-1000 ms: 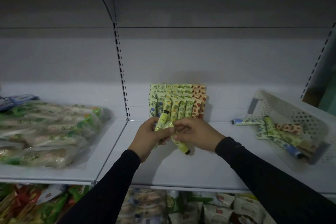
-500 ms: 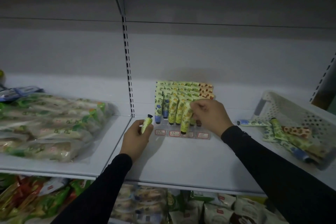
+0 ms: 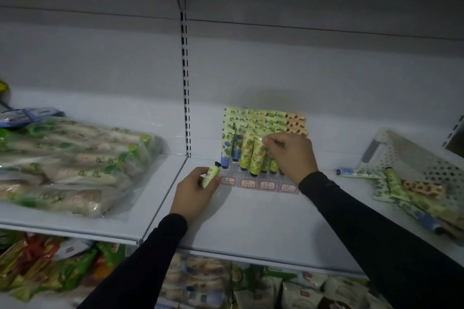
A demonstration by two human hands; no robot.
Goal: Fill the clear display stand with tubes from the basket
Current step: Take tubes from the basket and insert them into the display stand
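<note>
1. Currently, left hand (image 3: 194, 189) grips a yellow-green tube (image 3: 211, 175) beside the clear display stand (image 3: 258, 183).
2. Right hand (image 3: 288, 154) pinches a yellow tube (image 3: 258, 155) standing in the stand.
3. Remaining tubes lie in the white perforated basket (image 3: 424, 158).

On the white shelf (image 3: 251, 221), the left hand (image 3: 194, 189) gripped a yellow-green tube (image 3: 211, 176), cap up, just beside the clear display stand (image 3: 258, 183). The right hand (image 3: 291, 155) pinched the top of a yellow tube (image 3: 258, 155) standing in it. The white basket (image 3: 411, 155) lay at the right.
</note>
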